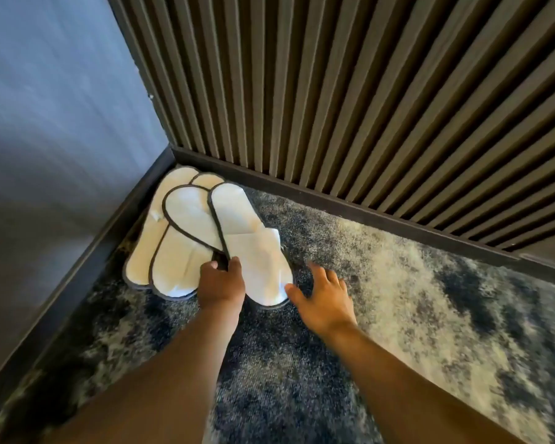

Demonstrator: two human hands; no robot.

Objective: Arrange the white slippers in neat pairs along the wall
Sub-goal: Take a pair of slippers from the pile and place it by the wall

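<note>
**Entry: 4 slippers heaped at the corner, left hand on the top pair**

4 white slippers with dark edging are seen piled on the mottled blue-grey carpet (398,299), in the corner where the plain blue wall (45,107) meets the slatted wall (366,91).

All positions are given relative to that corner.

- Slipper 1 (151,232): closest to the corner, laid along the blue wall's dark skirting (87,251), partly covered by the others.
- Slipper 2 (173,267): just beside slipper 1, farther from the blue wall, its near end toward the camera.
- Slipper 3 (189,216): laid sole-up across slippers 1 and 2, overlapping both.
- Slipper 4 (253,251): outermost from the corner, strap side up, overlapping slipper 3 along 1 edge, its near end on the carpet.

Left hand (221,283): fingers curled down at the near edge where slippers 3 and 4 overlap; thumb laid on slipper 4. A pinch on slipper 4's edge is indicated.

Right hand (324,296): fingers spread, nothing held; the thumb tip is touching the near end of slipper 4, the remaining fingers are over the carpet.

No neat pairs are formed along either wall.
</note>
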